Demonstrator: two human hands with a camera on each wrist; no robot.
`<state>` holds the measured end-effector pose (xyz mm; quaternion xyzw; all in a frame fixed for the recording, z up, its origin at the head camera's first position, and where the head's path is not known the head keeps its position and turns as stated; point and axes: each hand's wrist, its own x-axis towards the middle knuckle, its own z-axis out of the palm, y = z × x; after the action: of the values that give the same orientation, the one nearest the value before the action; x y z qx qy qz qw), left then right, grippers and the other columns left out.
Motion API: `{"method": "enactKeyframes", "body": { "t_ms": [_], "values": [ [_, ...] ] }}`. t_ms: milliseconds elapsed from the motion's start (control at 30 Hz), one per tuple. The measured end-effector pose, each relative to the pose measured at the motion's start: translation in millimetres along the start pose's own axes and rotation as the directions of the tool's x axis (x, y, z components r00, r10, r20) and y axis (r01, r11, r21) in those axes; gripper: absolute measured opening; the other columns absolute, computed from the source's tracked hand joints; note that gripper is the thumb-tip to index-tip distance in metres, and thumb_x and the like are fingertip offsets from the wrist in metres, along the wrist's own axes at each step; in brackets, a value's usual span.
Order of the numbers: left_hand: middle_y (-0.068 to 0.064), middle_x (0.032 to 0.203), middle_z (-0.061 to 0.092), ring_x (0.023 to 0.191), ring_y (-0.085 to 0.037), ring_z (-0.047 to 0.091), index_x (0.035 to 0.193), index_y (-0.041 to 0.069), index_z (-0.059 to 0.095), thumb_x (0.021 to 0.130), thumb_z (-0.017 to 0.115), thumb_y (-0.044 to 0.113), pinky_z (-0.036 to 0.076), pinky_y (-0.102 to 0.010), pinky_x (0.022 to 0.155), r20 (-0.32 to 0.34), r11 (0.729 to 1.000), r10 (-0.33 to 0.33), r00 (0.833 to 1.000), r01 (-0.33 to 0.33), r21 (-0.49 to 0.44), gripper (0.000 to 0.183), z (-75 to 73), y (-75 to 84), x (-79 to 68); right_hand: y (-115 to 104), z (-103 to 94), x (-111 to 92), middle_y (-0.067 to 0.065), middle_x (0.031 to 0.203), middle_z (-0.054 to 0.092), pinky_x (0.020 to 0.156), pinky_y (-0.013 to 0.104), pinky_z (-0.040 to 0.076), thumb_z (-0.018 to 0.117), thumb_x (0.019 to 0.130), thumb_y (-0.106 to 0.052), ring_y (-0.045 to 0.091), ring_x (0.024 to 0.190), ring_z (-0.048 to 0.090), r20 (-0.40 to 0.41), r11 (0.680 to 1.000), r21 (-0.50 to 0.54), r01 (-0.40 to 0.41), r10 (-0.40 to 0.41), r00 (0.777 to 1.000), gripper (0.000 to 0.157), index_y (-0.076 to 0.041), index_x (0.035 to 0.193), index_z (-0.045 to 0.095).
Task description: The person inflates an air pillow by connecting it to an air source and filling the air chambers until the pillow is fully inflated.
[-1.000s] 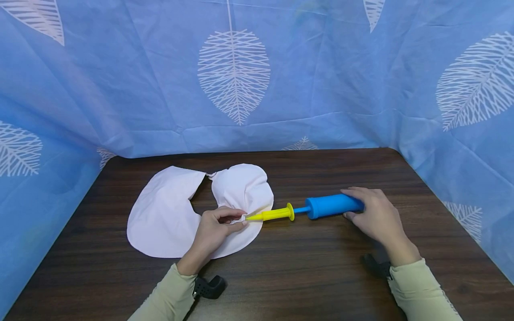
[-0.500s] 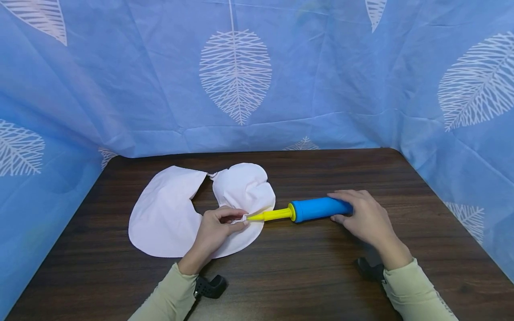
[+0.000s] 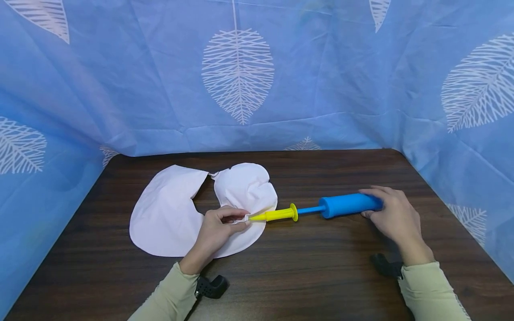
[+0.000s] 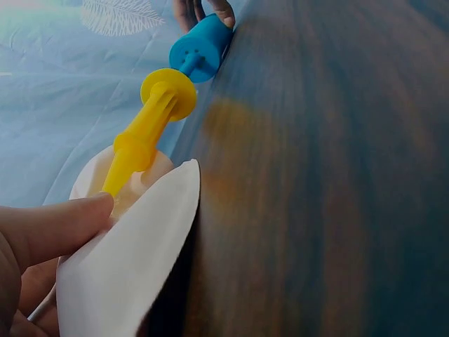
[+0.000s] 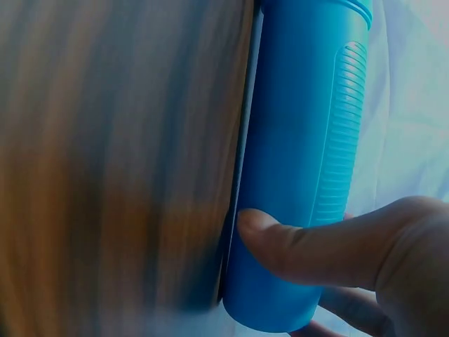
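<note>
A white U-shaped inflatable neck pillow lies on the table, its right lobe puffed up and creased, its left lobe flatter. My left hand pinches the pillow's valve around the yellow nozzle of a hand pump. In the left wrist view the thumb presses by the tip of the yellow nozzle. My right hand grips the far end of the pump's blue barrel, thumb across it in the right wrist view. A blue rod shows between the yellow flange and the barrel.
The dark wood-grain table carries the pillow and pump. A blue curtain with white leaf prints surrounds its back and sides. Black wrist straps sit at both sleeves.
The right hand pushed the blue barrel left up to the yellow flange, then drew it back right, so the rod shows again. The left hand stayed at the valve.
</note>
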<state>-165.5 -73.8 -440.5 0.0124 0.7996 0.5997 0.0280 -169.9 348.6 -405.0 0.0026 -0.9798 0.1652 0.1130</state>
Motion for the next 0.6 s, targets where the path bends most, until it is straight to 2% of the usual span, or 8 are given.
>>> {"method": "enactKeyframes", "body": {
  "t_ms": [367, 600],
  "values": [
    [-0.002, 0.103, 0.081, 0.099, -0.017, 0.069, 0.107, 0.014, 0.087, 0.086, 0.089, 0.010, 0.053, -0.026, 0.087, -0.003, 1.000, 0.002, 1.000, -0.002, -0.004, 0.021, 0.5, 1.3, -0.2, 33.1, -13.6, -0.7, 0.029, 0.159, 0.050, 0.083, 0.080, 0.046, 0.078, 0.094, -0.014, 0.065, 0.134, 0.045, 0.029, 0.989, -0.029, -0.143, 0.144, 0.989, 0.058, -0.015, 0.150, 0.063],
    [-0.003, 0.102, 0.081, 0.095, -0.014, 0.067, 0.106, 0.013, 0.087, 0.086, 0.089, 0.009, 0.052, -0.021, 0.083, -0.016, 1.000, 0.003, 1.000, -0.003, -0.012, 0.021, 0.2, 0.9, -0.4, 30.4, -12.2, -0.4, 0.032, 0.156, 0.051, 0.093, 0.083, 0.042, 0.078, 0.093, -0.011, 0.066, 0.133, 0.045, 0.014, 0.992, -0.020, -0.126, 0.127, 0.992, 0.057, -0.009, 0.147, 0.063]
  ]
}}
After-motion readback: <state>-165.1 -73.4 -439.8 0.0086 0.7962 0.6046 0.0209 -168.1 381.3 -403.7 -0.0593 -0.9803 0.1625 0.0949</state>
